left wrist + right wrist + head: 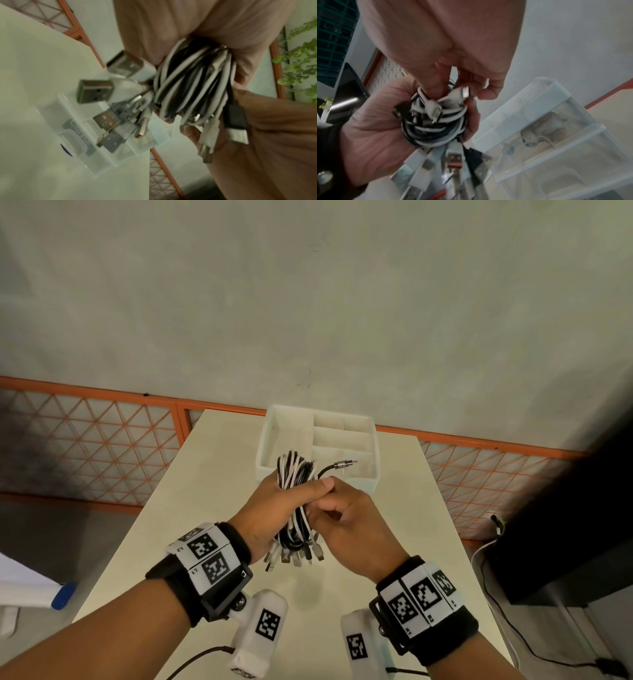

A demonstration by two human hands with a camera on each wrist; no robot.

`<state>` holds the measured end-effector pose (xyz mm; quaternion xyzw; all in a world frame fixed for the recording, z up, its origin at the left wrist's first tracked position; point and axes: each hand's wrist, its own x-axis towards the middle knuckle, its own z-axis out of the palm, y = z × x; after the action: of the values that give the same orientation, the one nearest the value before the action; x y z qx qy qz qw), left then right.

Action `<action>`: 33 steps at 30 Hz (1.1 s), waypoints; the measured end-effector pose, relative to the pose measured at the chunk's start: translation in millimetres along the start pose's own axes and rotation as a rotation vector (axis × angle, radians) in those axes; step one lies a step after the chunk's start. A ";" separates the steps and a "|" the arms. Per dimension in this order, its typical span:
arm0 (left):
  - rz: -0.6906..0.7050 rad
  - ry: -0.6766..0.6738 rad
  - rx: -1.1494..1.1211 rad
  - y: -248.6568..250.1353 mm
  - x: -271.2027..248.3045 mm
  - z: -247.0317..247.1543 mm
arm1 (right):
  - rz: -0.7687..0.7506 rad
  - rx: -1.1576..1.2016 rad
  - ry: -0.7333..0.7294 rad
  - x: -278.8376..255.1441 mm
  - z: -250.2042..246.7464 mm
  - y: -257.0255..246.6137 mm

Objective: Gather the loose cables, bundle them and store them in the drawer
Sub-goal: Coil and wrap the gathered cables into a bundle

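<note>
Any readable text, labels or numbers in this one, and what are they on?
"L2", "L1": tiny print beside the square code markers on the left wristband; they seem to read so.
"R1", "R2": likewise on the right wristband.
Label seen through the clear drawer organiser: lettering too blurred to read.
Cable bundle: no legible text on the plugs.

Bench (pixel 191 508) is bare along both side edges and the near edge, so plenty of room to pass there. Only obstacle is the drawer tray (pixel 375 470) at the far edge; its dividers (pixel 342 429) split the right side into small compartments, left compartment long and open.
</note>
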<state>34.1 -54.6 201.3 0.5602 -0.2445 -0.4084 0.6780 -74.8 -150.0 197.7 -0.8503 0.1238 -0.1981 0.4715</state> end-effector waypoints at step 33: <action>-0.035 0.004 0.015 -4.4 -1.3 -2.6 | 0.260 0.314 0.176 5.2 -8.5 -10.8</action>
<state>34.2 -52.3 196.6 0.5704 -0.2362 -0.4173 0.6669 -73.8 -152.8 212.0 -0.7227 0.2408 -0.2259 0.6072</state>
